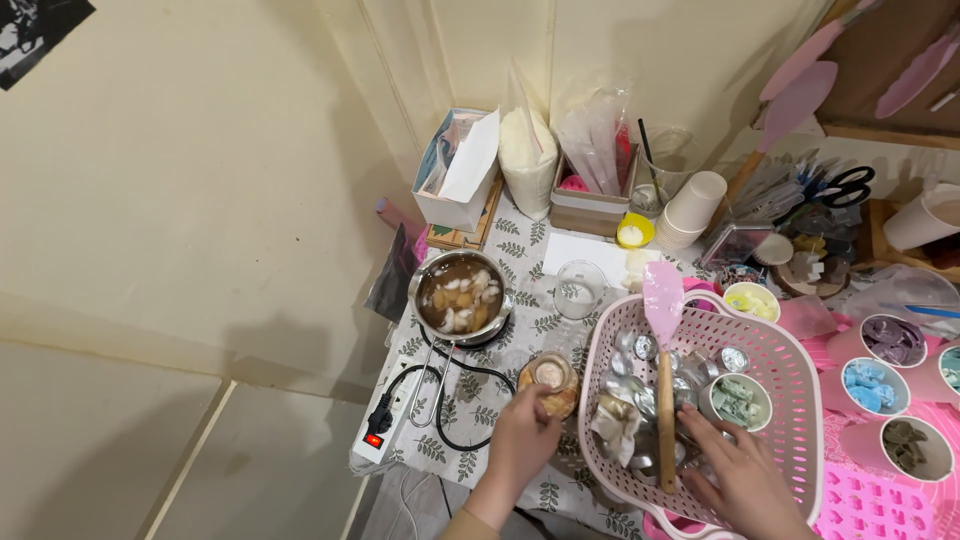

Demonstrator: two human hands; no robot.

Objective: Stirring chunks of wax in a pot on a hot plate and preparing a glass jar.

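We note our left hand (522, 432) closed around a small glass jar (549, 381) near the desk's (520, 250) front edge; right hand (742, 478) spread flat inside the pink basket (800, 400); pot (461, 295) of half-melted wax on its burner, melting apparently unfinished; nothing poured.

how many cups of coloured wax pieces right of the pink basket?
4 visible: purple pieces cup, blue pieces cup, brown pieces cup, and a teal pieces cup cut off by the frame edge. All stand right of the pink basket; more may lie beyond the edge.
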